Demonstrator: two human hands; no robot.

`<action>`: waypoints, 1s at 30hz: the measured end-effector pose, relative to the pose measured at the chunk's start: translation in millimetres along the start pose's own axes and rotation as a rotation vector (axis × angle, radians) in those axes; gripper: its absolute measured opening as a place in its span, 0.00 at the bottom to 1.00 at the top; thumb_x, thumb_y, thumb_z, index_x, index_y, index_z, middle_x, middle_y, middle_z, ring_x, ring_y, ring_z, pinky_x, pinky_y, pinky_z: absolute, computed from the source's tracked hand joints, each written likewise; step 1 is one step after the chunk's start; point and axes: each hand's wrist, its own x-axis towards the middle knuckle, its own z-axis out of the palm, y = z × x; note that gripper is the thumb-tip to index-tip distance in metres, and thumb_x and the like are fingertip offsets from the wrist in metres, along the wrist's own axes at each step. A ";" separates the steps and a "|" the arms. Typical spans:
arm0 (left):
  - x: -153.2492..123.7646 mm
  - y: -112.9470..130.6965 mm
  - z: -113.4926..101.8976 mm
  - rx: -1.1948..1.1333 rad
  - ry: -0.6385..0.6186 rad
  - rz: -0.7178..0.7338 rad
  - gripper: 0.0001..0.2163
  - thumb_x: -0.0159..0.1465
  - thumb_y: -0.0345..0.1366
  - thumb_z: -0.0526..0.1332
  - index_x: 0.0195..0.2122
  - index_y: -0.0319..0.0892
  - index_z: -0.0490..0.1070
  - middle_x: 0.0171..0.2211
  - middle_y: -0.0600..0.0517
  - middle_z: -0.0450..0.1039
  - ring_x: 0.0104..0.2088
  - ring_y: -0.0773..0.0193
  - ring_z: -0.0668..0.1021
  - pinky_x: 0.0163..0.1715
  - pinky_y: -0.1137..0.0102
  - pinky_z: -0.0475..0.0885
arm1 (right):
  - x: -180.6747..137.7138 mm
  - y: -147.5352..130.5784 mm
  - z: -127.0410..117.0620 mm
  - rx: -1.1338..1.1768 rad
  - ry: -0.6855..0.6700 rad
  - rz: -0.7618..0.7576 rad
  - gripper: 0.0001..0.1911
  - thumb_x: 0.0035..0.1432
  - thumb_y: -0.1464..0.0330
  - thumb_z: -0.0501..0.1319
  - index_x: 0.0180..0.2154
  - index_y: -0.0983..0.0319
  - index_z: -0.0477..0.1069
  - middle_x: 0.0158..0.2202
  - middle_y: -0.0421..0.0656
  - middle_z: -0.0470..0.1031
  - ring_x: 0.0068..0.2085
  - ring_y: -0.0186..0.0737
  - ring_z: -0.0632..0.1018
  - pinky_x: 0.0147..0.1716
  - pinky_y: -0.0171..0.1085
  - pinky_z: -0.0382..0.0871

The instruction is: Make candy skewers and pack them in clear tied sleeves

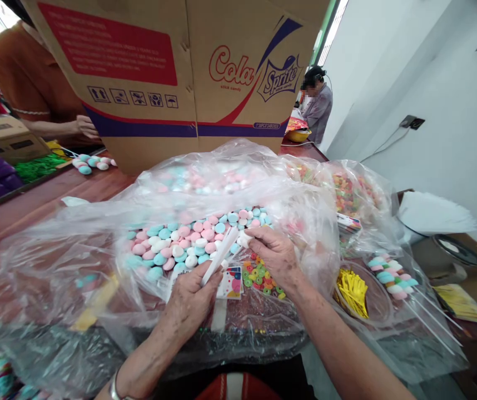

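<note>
My left hand [194,300] is closed around the lower end of a few thin white sticks [222,255], which slant up to the right. Between the thumb and fingers of my right hand [278,258] is a white candy [244,239], close to the sticks' upper ends; I cannot tell if they touch. Behind both hands spreads a heap of pink, blue and white candies [184,239] in an open clear plastic bag [238,191]. Small colourful gummy rings [259,275] lie below my right hand. Printed cards [230,283] sit beside my left fingers.
A big cardboard carton [192,89] stands behind the bag. To the right are gold twist ties [352,291] in a clear tub, skewered candies [392,276] and a stack of white sheets [434,214]. One person [38,78] is at the left, another [318,105] farther back.
</note>
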 end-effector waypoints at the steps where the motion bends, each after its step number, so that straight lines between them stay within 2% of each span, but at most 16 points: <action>1: 0.0 0.5 0.5 -0.014 0.004 0.003 0.11 0.61 0.44 0.61 0.29 0.43 0.73 0.17 0.59 0.62 0.20 0.66 0.63 0.20 0.74 0.57 | 0.0 -2.0 0.0 -0.006 -0.001 -0.014 0.11 0.57 0.68 0.61 0.40 0.56 0.79 0.39 0.40 0.79 0.43 0.38 0.77 0.47 0.38 0.70; 5: 1.4 -3.4 4.6 -0.145 0.010 -0.008 0.13 0.59 0.45 0.63 0.25 0.42 0.71 0.18 0.58 0.61 0.20 0.67 0.63 0.20 0.74 0.57 | -2.1 -5.2 5.6 0.072 0.039 0.030 0.11 0.56 0.67 0.61 0.40 0.55 0.80 0.40 0.40 0.80 0.43 0.39 0.78 0.48 0.40 0.71; 12: 1.3 -7.7 16.4 -0.219 0.021 -0.020 0.12 0.60 0.45 0.62 0.32 0.40 0.74 0.19 0.58 0.61 0.21 0.68 0.63 0.20 0.75 0.58 | -2.2 1.3 15.6 0.147 0.101 0.054 0.12 0.56 0.66 0.63 0.42 0.54 0.80 0.39 0.38 0.80 0.41 0.37 0.78 0.45 0.37 0.72; 15: 1.8 -3.1 18.6 -0.197 0.057 -0.027 0.12 0.60 0.45 0.62 0.31 0.40 0.74 0.19 0.57 0.61 0.21 0.68 0.63 0.21 0.75 0.58 | -0.3 -2.9 13.3 0.077 0.034 0.041 0.12 0.58 0.66 0.61 0.42 0.55 0.80 0.39 0.39 0.80 0.40 0.37 0.78 0.43 0.36 0.73; 19: 6.5 -2.0 19.7 -0.206 0.092 -0.020 0.11 0.59 0.44 0.62 0.30 0.40 0.73 0.18 0.58 0.60 0.20 0.69 0.62 0.20 0.74 0.57 | -4.7 -11.6 16.8 -0.064 -0.030 -0.012 0.12 0.59 0.67 0.59 0.42 0.55 0.79 0.41 0.39 0.80 0.43 0.37 0.78 0.46 0.36 0.72; 22: 11.0 -0.4 19.9 -0.218 0.114 0.007 0.11 0.59 0.44 0.62 0.26 0.41 0.70 0.18 0.58 0.61 0.19 0.68 0.63 0.20 0.74 0.58 | -10.2 -15.9 21.8 -0.095 -0.130 -0.055 0.12 0.59 0.68 0.58 0.42 0.56 0.79 0.41 0.40 0.81 0.44 0.37 0.79 0.48 0.36 0.71; 25: 15.3 6.5 19.3 -0.238 0.141 0.016 0.14 0.59 0.43 0.62 0.22 0.42 0.66 0.17 0.58 0.61 0.18 0.70 0.61 0.18 0.74 0.56 | -6.4 -19.1 14.4 -0.129 -0.213 -0.034 0.15 0.61 0.66 0.57 0.48 0.55 0.76 0.46 0.40 0.80 0.46 0.37 0.78 0.49 0.37 0.71; 26: 16.7 9.3 18.8 -0.251 0.149 0.015 0.14 0.60 0.43 0.61 0.22 0.42 0.65 0.16 0.58 0.61 0.17 0.70 0.61 0.17 0.74 0.55 | -2.3 -20.0 8.4 -0.181 -0.223 -0.006 0.17 0.62 0.66 0.56 0.52 0.55 0.73 0.48 0.40 0.79 0.46 0.37 0.78 0.48 0.37 0.71; 28: 19.3 13.7 17.6 -0.299 0.159 0.003 0.14 0.60 0.43 0.61 0.22 0.42 0.65 0.16 0.59 0.60 0.16 0.71 0.59 0.16 0.75 0.53 | 8.4 -21.1 -5.8 -0.458 -0.267 0.056 0.20 0.65 0.67 0.52 0.57 0.57 0.67 0.49 0.42 0.78 0.46 0.37 0.77 0.46 0.36 0.71; 30: 20.8 14.7 16.4 -0.347 0.163 -0.007 0.14 0.61 0.43 0.61 0.22 0.42 0.64 0.16 0.60 0.60 0.15 0.72 0.58 0.15 0.75 0.52 | 18.1 -20.6 -17.7 -0.833 -0.377 0.083 0.17 0.65 0.70 0.51 0.51 0.60 0.71 0.45 0.45 0.78 0.45 0.40 0.76 0.45 0.38 0.68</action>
